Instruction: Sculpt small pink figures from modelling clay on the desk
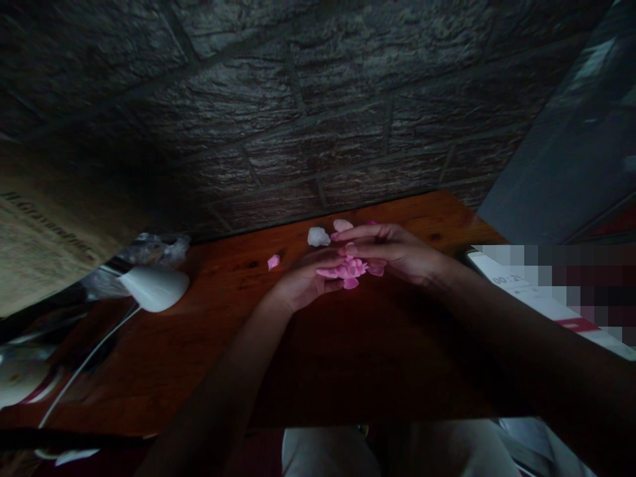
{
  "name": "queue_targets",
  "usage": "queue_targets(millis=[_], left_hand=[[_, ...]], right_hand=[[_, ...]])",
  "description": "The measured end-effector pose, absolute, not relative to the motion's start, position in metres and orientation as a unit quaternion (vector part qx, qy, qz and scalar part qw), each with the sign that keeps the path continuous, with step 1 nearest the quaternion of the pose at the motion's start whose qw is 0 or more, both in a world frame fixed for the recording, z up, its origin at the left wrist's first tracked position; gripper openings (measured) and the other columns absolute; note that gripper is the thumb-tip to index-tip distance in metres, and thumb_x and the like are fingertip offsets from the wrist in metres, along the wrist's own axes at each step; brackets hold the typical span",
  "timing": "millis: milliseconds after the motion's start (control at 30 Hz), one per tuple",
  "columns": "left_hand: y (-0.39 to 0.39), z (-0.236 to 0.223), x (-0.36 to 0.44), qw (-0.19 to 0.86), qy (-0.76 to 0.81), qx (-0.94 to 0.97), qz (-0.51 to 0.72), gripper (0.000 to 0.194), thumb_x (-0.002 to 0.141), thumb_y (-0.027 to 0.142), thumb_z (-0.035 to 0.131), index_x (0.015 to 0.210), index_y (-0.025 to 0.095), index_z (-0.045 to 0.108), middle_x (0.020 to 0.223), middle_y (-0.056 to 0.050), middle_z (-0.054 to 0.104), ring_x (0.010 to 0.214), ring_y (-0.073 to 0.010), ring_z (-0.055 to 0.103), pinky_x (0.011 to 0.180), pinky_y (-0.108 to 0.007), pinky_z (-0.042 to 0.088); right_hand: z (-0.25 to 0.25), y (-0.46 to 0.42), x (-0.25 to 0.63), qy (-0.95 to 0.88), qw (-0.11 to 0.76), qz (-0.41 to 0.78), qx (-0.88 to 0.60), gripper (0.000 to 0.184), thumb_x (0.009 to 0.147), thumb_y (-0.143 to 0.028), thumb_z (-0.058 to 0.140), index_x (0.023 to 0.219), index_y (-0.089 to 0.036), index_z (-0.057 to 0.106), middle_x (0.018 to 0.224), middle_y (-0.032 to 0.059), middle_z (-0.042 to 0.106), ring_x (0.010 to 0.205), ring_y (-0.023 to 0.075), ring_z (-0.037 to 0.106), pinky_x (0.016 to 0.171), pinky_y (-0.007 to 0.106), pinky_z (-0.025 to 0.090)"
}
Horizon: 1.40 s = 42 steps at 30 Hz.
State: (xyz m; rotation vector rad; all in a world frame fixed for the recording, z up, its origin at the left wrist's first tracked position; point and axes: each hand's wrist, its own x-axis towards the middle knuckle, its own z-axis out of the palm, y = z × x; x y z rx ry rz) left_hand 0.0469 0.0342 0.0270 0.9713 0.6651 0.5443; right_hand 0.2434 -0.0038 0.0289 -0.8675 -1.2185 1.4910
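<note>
A cluster of pink petals [352, 267], like a flower, rests in the fingers of my left hand [311, 279], which is closed around its left side just above the wooden table. My right hand [405, 253] reaches over from the right, its fingertips at the top of the cluster and a small pink petal [350, 249] at the tips. Behind the hands lie a pale pink petal [342, 226] and a whitish translucent lump [318, 236]. To the left of my left hand is a loose pink petal [273, 262]. Dim light and the fingers hide part of the cluster.
The wooden table [209, 358] meets a dark brick wall [322, 126]. At left stand a white cone-shaped object [158, 289] with a cable, crumpled clear plastic [171, 248] and a printed cardboard box [50, 225]. A lit screen [517, 281] is beside my right forearm.
</note>
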Motion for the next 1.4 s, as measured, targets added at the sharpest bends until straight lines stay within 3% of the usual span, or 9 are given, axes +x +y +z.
queue_targets(millis=[233, 500, 700, 833, 1033, 1267, 1400], left_hand=[[0.033, 0.028, 0.048, 0.795, 0.311, 0.457, 0.25, 0.031, 0.07, 0.027, 0.087, 0.096, 0.018, 0.073, 0.097, -0.005, 0.074, 0.085, -0.0161, 0.069, 0.077, -0.028, 0.054], [0.034, 0.028, 0.048, 0.791, 0.316, 0.458, 0.252, 0.031, 0.07, 0.027, 0.087, 0.096, 0.017, 0.072, 0.098, -0.006, 0.074, 0.085, -0.0159, 0.069, 0.074, -0.026, 0.054], [0.034, 0.026, 0.047, 0.792, 0.317, 0.456, 0.252, 0.031, 0.071, 0.027, 0.086, 0.097, 0.018, 0.072, 0.099, -0.006, 0.074, 0.087, -0.0172, 0.07, 0.076, -0.029, 0.055], [0.033, 0.029, 0.048, 0.79, 0.33, 0.45, 0.254, 0.028, 0.072, 0.026, 0.085, 0.096, 0.018, 0.072, 0.099, -0.006, 0.075, 0.088, -0.0181, 0.069, 0.077, -0.029, 0.054], [0.036, 0.029, 0.047, 0.795, 0.349, 0.406, 0.285, 0.02, 0.074, 0.023, 0.082, 0.091, 0.019, 0.072, 0.103, -0.006, 0.074, 0.092, -0.0168, 0.068, 0.073, -0.026, 0.05], [0.043, 0.024, 0.043, 0.8, 0.352, 0.357, 0.331, 0.021, 0.071, 0.018, 0.08, 0.09, 0.021, 0.072, 0.099, -0.003, 0.073, 0.084, -0.0131, 0.064, 0.073, -0.024, 0.047], [0.042, 0.025, 0.044, 0.791, 0.355, 0.366, 0.338, 0.023, 0.069, 0.021, 0.082, 0.088, 0.021, 0.071, 0.097, -0.003, 0.073, 0.08, -0.0118, 0.063, 0.071, -0.023, 0.046]], right_hand=[[0.029, -0.004, 0.243, -0.511, 0.5, 0.588, -0.377, 0.037, 0.071, -0.033, 0.087, 0.105, -0.022, 0.079, 0.082, 0.002, 0.074, 0.055, 0.0071, 0.053, 0.042, 0.02, 0.034], [0.033, -0.005, 0.243, -0.515, 0.505, 0.577, -0.384, 0.035, 0.071, -0.028, 0.086, 0.105, -0.021, 0.079, 0.096, 0.0042, 0.076, 0.067, 0.0107, 0.062, 0.049, 0.021, 0.041], [0.032, -0.006, 0.243, -0.52, 0.496, 0.587, -0.372, 0.036, 0.07, -0.032, 0.087, 0.104, -0.022, 0.079, 0.091, 0.0031, 0.076, 0.062, 0.0091, 0.057, 0.047, 0.021, 0.038], [0.034, -0.005, 0.244, -0.502, 0.521, 0.564, -0.398, 0.036, 0.076, -0.045, 0.081, 0.103, -0.021, 0.077, 0.098, 0.0051, 0.076, 0.056, 0.0075, 0.05, 0.044, 0.022, 0.035], [0.036, -0.005, 0.242, -0.538, 0.597, 0.4, -0.441, 0.037, 0.079, -0.054, 0.078, 0.097, -0.022, 0.073, 0.094, 0.0052, 0.072, 0.076, 0.0151, 0.059, 0.065, 0.028, 0.048], [0.035, -0.018, 0.233, -0.736, 0.497, 0.161, -0.431, 0.034, 0.079, -0.036, 0.081, 0.109, -0.026, 0.071, 0.096, 0.0035, 0.064, 0.069, 0.0143, 0.052, 0.066, 0.031, 0.044], [0.034, -0.017, 0.233, -0.764, 0.474, 0.115, -0.423, 0.027, 0.085, -0.03, 0.075, 0.112, -0.026, 0.072, 0.094, 0.0036, 0.062, 0.071, 0.015, 0.053, 0.068, 0.032, 0.044]])
